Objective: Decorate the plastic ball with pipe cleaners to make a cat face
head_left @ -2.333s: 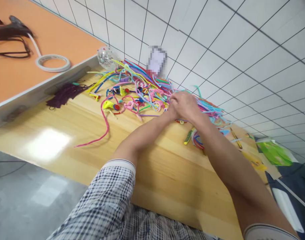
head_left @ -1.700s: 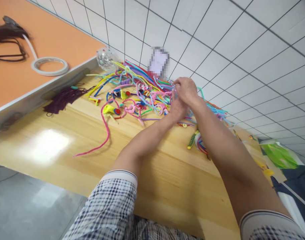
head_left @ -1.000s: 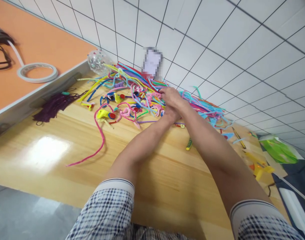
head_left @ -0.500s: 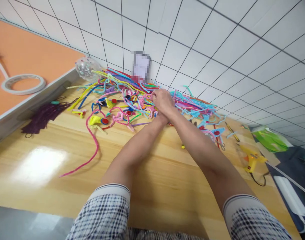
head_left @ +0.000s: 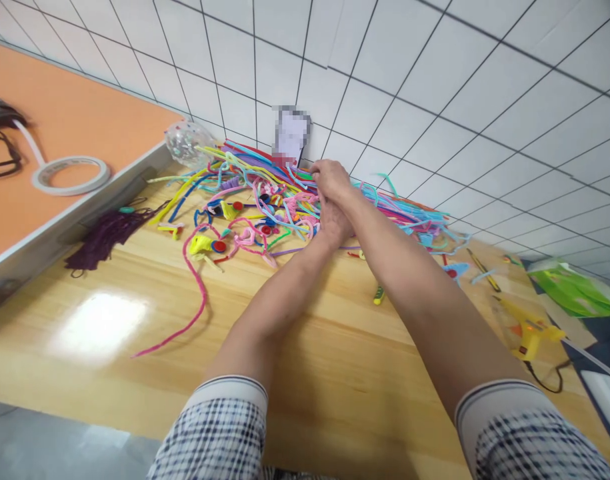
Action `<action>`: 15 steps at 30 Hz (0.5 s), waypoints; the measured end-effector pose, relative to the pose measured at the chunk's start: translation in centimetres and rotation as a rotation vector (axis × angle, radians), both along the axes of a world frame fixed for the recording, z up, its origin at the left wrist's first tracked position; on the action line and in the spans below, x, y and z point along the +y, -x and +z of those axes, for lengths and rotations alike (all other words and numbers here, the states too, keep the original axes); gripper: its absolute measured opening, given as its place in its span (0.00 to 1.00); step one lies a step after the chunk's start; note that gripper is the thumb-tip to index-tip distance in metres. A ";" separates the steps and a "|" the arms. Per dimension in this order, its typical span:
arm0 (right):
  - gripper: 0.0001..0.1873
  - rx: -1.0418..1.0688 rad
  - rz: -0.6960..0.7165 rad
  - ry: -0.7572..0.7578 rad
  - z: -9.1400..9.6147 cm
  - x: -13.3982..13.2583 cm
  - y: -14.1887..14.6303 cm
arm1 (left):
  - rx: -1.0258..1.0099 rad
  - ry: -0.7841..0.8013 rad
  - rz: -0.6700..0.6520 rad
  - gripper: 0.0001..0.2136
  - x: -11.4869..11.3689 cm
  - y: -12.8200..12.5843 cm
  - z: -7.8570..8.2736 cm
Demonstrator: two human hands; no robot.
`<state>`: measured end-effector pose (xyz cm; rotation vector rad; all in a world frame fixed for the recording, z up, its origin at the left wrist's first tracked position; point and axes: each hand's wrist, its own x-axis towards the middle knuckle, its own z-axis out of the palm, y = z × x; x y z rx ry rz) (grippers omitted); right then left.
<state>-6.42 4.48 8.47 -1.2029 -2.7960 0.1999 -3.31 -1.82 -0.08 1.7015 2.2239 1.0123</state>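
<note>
Reaching with both hands over the middle of a heap of fuzzy coloured stems (head_left: 301, 203), with the right hand (head_left: 331, 180) overlapping the left hand (head_left: 336, 225) in view. Showing curled fingers on the right; cannot tell whether pinching anything with either hand, the grip being hidden. Visible at the heap's left end: a clear rounded plastic container (head_left: 189, 141) with small coloured specks; at far right, a green bag (head_left: 573, 288), contents unreadable. Lying on the wooden table (head_left: 345, 373) before a white tiled wall (head_left: 435, 100): also a purple tassel bundle (head_left: 112, 235) and, rightward, a yellow glue gun (head_left: 532, 335).
</note>
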 end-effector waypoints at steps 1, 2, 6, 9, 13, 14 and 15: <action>0.28 -0.022 0.003 -0.006 0.1 -0.1 0.2 | 0.009 0.014 0.003 0.32 -0.1 0.0 0.2; 0.27 -0.048 0.005 -0.012 0.1 -0.2 0.5 | 0.021 0.031 0.005 0.31 -0.3 0.0 0.4; 0.26 -0.153 0.023 -0.050 0.5 -0.8 0.8 | 0.049 0.097 0.007 0.29 -1.0 -0.3 1.0; 0.27 -0.166 0.041 -0.111 0.7 -1.3 0.5 | 0.058 0.147 0.001 0.27 -1.4 -0.2 1.5; 0.26 -0.149 0.022 -0.138 1.0 -1.3 -0.8 | 0.051 0.177 -0.002 0.28 -1.5 0.1 2.0; 0.26 -0.148 0.006 -0.143 1.1 -1.2 -1.2 | 0.049 0.177 0.001 0.29 -1.5 0.1 2.1; 0.26 -0.156 -0.013 -0.148 1.2 -0.9 -1.7 | 0.046 0.173 0.006 0.30 -1.5 0.1 2.1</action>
